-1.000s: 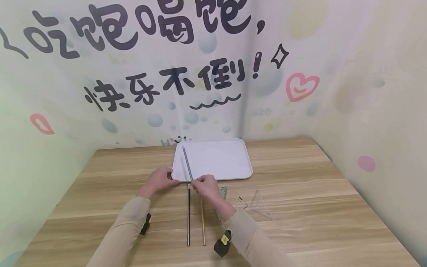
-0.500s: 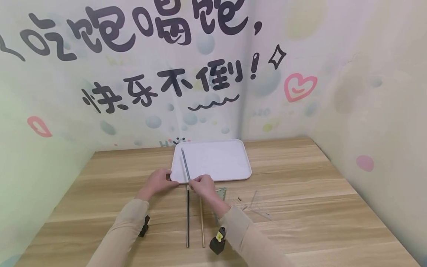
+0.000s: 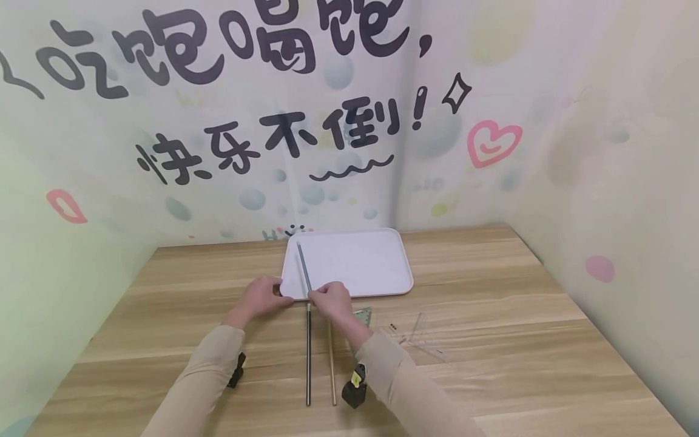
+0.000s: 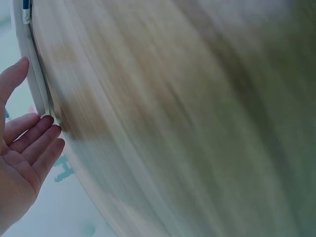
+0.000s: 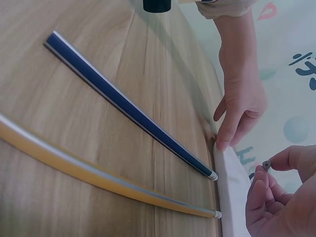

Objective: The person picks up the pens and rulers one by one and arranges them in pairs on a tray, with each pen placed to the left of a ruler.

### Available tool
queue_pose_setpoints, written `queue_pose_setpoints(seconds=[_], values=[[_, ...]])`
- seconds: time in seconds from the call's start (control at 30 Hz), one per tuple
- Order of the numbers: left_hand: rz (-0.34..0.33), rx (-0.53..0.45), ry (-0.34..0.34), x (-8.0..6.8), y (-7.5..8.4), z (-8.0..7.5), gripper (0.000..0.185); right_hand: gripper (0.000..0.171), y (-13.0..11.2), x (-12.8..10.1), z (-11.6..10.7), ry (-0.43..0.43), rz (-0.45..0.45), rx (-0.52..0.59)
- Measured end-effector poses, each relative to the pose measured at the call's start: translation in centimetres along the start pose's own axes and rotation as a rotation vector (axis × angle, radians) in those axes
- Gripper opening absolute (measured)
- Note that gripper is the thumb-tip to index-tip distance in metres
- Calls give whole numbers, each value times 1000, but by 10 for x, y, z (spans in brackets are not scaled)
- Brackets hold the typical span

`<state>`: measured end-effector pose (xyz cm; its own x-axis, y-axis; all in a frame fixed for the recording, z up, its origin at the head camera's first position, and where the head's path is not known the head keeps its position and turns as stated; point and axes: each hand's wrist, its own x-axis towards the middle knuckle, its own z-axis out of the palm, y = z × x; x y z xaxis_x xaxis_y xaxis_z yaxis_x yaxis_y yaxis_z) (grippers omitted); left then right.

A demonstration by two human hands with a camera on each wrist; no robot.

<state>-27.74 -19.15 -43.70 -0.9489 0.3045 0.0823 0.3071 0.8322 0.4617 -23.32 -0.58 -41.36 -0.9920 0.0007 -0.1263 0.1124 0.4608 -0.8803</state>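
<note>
My right hand (image 3: 327,298) pinches the near end of a thin grey rod (image 3: 303,269). The rod slants away over the left part of a white tray (image 3: 382,267), and in the right wrist view its end (image 5: 266,164) shows between my fingertips (image 5: 261,190). My left hand (image 3: 263,295) rests with straight fingers (image 4: 37,133) against the tray's near left corner (image 4: 38,89). On the table below my hands lie a dark rod (image 3: 308,355) and a tan rod (image 3: 331,364), side by side, their far ends close to the tray's rim (image 5: 229,197).
A small green set square (image 3: 363,315) and a clear plastic ruler (image 3: 417,337) lie on the wooden table (image 3: 491,340) to the right of my right hand. Painted walls close in the table at the back and on both sides.
My right hand has edged slightly toward the tray with the grey rod still pinched. My left hand has stayed at the tray's corner.
</note>
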Motion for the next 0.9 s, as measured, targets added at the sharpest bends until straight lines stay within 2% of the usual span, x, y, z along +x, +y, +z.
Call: queue_pose_setpoints(seconds=[0.7,0.9], values=[[12,-1,14,2,-3,1,27,19,1,12,13,31,15,-3],[-7,-14,-6,2,-3,1,23,23,-1,16,14,46,6,-24]])
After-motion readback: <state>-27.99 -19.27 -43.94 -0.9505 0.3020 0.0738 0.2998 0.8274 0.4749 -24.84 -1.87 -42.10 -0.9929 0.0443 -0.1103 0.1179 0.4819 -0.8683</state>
